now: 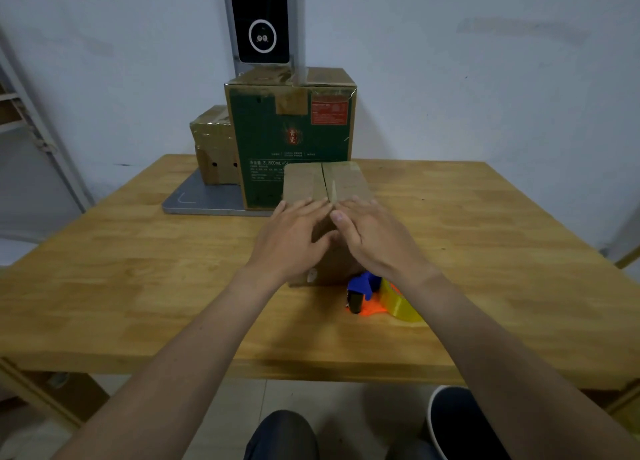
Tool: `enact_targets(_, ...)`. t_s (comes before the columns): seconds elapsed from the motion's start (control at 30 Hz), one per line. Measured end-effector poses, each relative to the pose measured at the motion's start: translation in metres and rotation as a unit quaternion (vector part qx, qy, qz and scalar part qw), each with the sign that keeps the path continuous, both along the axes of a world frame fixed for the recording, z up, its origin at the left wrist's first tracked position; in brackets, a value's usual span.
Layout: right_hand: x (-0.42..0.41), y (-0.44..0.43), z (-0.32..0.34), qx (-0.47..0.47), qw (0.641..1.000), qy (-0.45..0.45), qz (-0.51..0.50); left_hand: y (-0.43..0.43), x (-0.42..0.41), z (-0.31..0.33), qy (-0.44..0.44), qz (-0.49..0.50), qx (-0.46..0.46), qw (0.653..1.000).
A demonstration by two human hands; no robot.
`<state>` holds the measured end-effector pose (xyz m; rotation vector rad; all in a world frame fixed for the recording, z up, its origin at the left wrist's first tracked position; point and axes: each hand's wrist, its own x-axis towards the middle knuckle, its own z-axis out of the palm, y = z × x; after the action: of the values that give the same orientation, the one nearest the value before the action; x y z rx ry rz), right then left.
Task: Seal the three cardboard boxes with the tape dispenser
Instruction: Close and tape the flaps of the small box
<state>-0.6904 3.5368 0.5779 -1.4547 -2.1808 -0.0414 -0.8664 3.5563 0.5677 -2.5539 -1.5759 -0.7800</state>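
Pressing down on the top flaps of the small brown box [341, 182], the left hand [294, 238] and right hand [374, 238] lie flat side by side, palms down. Fingers on both are straight and slightly fanned, gripping nothing; left fingertips sit on the left flap, right fingertips on the right flap, and the index fingers nearly meet over the centre seam. The seam runs near to far, flaps closed with a thin dark gap, no tape visible across the exposed far part. The box stands mid-table on the wooden table [138, 286]. The tape dispenser [362, 291], blue and orange, lies on the table at the box's near right corner, partly hidden under the right wrist; cannot tell if it touches the box. Its yellow tape roll [403, 305] sits on its right side. Just beyond the brown box stands a tall green box [294, 137], top taped, on a grey plate [194, 196]. Left of it, further back, is a smaller taped box [213, 148]. A screen device [263, 20] on a pole rises behind the green box.
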Motion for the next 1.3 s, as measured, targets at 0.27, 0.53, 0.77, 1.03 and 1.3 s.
enact_targets(0.27, 0.012, -0.004, -0.023, -0.006, 0.997, 0.023, -0.077, -0.004, -0.005, -0.013, -0.112, 0.008, -0.017, 0.994)
enact_targets(0.53, -0.013, 0.001, -0.029, -0.051, 0.969, 0.217, -0.104, -0.002, 0.016, -0.019, -0.35, 0.012, -0.069, 0.934)
enact_targets(0.77, -0.007, 0.007, -0.032, -0.135, 0.922, 0.333, -0.148, 0.003, 0.013, -0.03, -0.497, 0.034, -0.118, 0.859)
enact_targets(1.03, 0.014, 0.005, -0.027, -0.228, 0.929, 0.253, -0.144, 0.002, -0.023, -0.05, -0.415, 0.025, -0.213, 0.884)
enact_targets(1.3, 0.007, 0.057, 0.007, -0.093, 0.988, 0.123, -0.011, 0.057, -0.023, 0.012, -0.19, -0.049, -0.11, 0.974)
